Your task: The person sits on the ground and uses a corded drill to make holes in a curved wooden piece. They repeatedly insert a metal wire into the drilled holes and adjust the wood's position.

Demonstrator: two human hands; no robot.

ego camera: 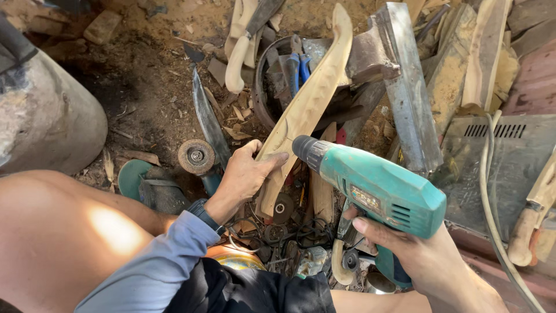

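Sawdust-strewn ground (150,98) carries scattered tools. We note our left hand (246,174) closed around a carved wooden piece (310,98) propped mid-scene; our right hand (420,255) fully grips a teal power drill (376,188) just beside it.

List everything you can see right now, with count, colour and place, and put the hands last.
carved wooden piece: one, pale wood, centre, held upright
electric drill: one, teal with dark chuck, right of centre
long blade: one, dark steel, on the ground left of centre
grinding disc: one, brown, beside the blade
wooden-handled knife: one, pale handle, top centre
metal ring: one, dark, behind the carved piece, tools inside
anvil block: one, grey steel, upper right
grey machine casing: one, far right, with a pale cable over it
left hand: fingers around the carved wooden piece
right hand: gripping the electric drill's handle
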